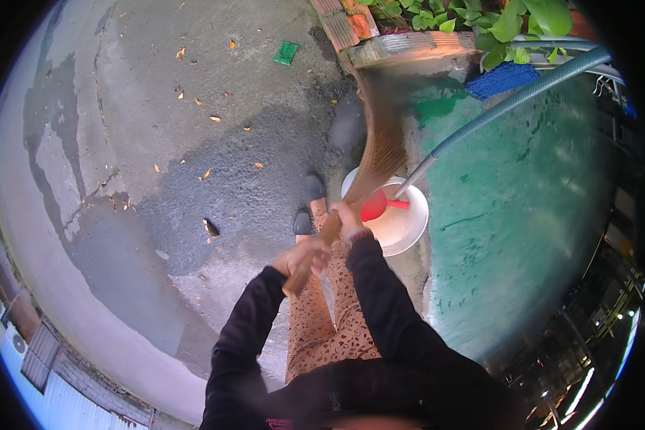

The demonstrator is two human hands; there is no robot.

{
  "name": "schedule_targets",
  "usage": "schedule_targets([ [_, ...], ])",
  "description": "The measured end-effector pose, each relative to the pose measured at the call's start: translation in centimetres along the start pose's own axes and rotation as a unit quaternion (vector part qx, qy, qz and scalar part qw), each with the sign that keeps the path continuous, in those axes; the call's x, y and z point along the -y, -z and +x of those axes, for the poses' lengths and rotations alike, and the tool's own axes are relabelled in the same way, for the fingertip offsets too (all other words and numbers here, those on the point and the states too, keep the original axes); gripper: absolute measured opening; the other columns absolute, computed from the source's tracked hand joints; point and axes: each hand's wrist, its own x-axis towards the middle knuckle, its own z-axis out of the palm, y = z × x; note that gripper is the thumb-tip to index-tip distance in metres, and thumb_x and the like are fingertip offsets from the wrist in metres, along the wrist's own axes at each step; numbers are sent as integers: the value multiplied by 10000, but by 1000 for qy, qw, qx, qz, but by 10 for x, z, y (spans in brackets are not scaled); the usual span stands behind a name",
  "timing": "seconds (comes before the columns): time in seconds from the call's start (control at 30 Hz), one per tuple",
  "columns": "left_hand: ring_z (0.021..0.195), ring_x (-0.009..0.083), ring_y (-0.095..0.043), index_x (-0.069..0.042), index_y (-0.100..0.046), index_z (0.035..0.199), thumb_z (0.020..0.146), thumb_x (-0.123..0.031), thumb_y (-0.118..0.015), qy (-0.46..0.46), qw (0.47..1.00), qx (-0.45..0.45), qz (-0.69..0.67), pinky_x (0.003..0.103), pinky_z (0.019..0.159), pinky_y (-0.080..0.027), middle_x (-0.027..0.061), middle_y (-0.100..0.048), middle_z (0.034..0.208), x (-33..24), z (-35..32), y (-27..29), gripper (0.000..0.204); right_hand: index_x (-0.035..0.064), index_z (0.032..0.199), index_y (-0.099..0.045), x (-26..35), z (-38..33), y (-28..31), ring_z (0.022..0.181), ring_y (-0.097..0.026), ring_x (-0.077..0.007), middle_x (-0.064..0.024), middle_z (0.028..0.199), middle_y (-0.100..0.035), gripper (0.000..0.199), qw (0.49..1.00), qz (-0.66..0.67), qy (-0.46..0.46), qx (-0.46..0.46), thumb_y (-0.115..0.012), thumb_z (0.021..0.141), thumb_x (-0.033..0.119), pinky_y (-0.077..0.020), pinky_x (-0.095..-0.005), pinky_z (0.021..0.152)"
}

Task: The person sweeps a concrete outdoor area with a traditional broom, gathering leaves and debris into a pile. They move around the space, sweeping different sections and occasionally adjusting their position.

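Note:
A straw broom [381, 152] slants across the middle of the view, its brush end far and to the right, its handle end close to my body. Around the handle near its lower end my left hand [302, 256] is closed, slightly blurred. Farther up the handle, my right hand [347, 218] grips it just below the brush. Beyond that hand stands a whitish basin [417, 228] of cloudy liquid, partly hidden by the broom. A red dipper [377, 206] lies in the basin. The broom's far tip is blurred against the brick edging.
A blue-green hose [509, 109] runs from the upper right into the basin. Brick edging [416, 44] borders leafy plants [444, 14], with a blue cloth-like thing [503, 79] beside it. Green floor [509, 236] lies right; wet concrete [222, 179] with scattered leaves and a green wrapper [287, 53] lies left.

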Motion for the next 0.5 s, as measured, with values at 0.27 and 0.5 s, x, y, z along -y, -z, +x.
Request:
schedule_targets([
  [0.27,517,151,-515,-7,-454,990,797,-34,-520,-200,960,-196,-15,287,447,-454,62,-529,674,177,14,-35,205,49,1476,-63,-50,-77,46,787,-624,-272,-184,1072,-533,985,958,-174,102,204,-617,662,45,-536,-380,582],
  [0.5,514,176,-532,-65,-485,1001,834,-112,-548,-19,959,-244,141,294,434,-451,52,-525,661,135,16,-38,185,31,1423,-200,-20,-80,63,740,-615,-243,-159,1111,-538,782,967,-184,176,-18,-612,759,47,-519,-332,562],
])
